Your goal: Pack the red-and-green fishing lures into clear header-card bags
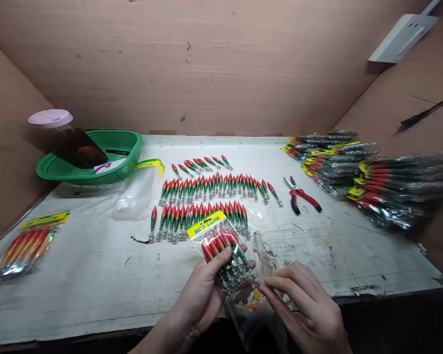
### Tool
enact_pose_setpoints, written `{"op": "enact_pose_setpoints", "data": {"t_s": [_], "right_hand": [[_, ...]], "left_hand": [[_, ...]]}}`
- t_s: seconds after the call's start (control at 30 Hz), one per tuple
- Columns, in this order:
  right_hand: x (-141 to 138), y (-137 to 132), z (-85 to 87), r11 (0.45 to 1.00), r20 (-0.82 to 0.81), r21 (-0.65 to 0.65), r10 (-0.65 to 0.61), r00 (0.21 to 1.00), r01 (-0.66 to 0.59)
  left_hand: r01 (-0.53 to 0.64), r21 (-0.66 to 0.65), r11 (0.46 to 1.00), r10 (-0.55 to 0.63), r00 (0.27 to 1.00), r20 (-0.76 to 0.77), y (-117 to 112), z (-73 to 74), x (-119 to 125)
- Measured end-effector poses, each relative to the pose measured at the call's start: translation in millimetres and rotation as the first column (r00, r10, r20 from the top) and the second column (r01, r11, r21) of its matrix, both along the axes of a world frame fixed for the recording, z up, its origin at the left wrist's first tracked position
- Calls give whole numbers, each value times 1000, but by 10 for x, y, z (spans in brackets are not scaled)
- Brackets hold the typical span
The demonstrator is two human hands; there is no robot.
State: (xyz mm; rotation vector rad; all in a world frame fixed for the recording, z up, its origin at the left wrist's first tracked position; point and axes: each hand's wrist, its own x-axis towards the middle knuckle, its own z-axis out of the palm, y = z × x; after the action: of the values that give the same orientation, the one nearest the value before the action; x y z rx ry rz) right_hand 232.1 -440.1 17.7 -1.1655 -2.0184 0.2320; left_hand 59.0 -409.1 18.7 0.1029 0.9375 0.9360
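Note:
My left hand (203, 290) grips a clear plastic bag of fishing lures (221, 246), thumb on the front and fingers behind. Its yellow header reads "BCT LURE", and several red-and-green lures lie inside with their hooks toward me. The loose lower end of the bag hangs below, over the table's front edge. My right hand (302, 300) is closed in a pinch at the hook end of the rightmost lure (256, 279). Whether the plastic lies between fingertips and hooks, I cannot tell. Just beyond the bag lie rows of loose lures (203, 184), tips pointing away from me.
Red-handled pliers (304, 194) lie right of the rows. Filled lure bags (395, 182) are heaped at the right. At the left are a green basket (123, 169) holding a pink-lidded cup (51, 119), empty header bags (142, 189), and a bag of red-orange lures (27, 246).

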Motion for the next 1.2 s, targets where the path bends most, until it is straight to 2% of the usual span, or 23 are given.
{"op": "enact_pose_setpoints", "data": {"t_s": [0.1,0.2,0.27,0.37,0.47,0.57,0.7,0.8,0.9,0.97,1.1,1.2], "right_hand": [[83,-42,-18,995,-34,-21,-102,994,101],[183,-77,-56,990,-47,-69,-128,991,124],[256,-104,-108,990,-43,-63,-129,991,127],[359,-140,-237,985,-11,-26,-172,985,171],[444,-136,-413,970,28,12,-242,970,241],[506,-79,-576,953,68,27,-303,951,302],[554,-8,-609,947,110,-41,-312,944,318],[524,-21,-502,944,64,-219,-240,969,248],[387,-54,-446,916,-38,-391,-113,993,89],[258,-56,-481,914,-29,-401,-84,996,65],[53,-3,-585,918,108,-366,-120,987,152],[35,15,-559,932,103,-343,-87,991,117]], "left_hand": [[100,-4,995,-100,995,-1,37,2,117],[225,30,974,-225,974,-12,104,-33,247],[339,46,940,-339,941,-11,199,-97,354],[510,34,859,-511,860,-2,397,-222,553],[585,27,811,-585,811,-8,550,-309,726],[594,41,803,-593,804,-44,563,-351,753],[609,80,789,-569,774,-280,446,-433,591],[596,120,794,-541,783,-306,370,-510,484],[570,141,810,-522,809,-270,332,-580,447],[564,168,808,-509,813,-283,317,-617,443],[574,195,796,-502,804,-317,302,-640,446],[585,179,791,-494,784,-376,306,-613,462]]}}
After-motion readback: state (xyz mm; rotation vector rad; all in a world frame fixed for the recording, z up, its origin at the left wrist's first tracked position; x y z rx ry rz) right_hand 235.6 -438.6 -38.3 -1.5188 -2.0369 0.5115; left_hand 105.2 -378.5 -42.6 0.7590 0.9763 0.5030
